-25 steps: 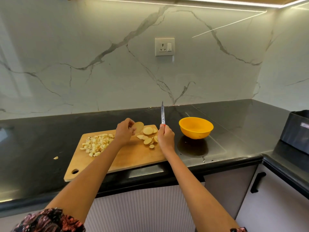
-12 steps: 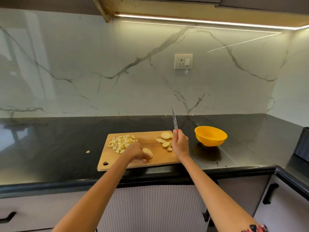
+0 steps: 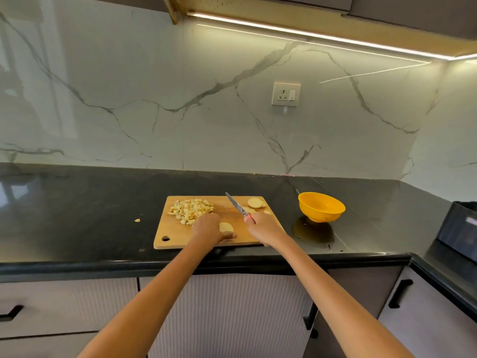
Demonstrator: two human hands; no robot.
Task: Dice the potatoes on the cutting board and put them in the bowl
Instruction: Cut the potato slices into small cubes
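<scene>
Potato pieces lie in three groups on the wooden cutting board (image 3: 180,236), which sits on the black tabletop (image 3: 90,202) near its front edge. A heap of diced potato (image 3: 191,210) covers the board's far left part. A few round potato slices (image 3: 254,204) lie at the far right corner, partly overlapping each other. One more slice (image 3: 226,226) lies flat near the middle of the board, and the left hand (image 3: 209,228) rests on it, fingers touching its left edge; how firmly that grip holds the slice cannot be told, as the fingertips are hidden under the hand. The right hand (image 3: 263,227) has its grip clenched round the red handle of a knife (image 3: 237,205), whose blade points away and to the left, raised at a slant above the board between the dice and the round slices. The yellow bowl (image 3: 321,206) stands on the tabletop just to the right of the board, apart from it, and looks empty inside. A single stray potato bit (image 3: 137,220) lies on the tabletop to the left of the board. A wall socket (image 3: 286,94) sits on the marble backsplash above.
</scene>
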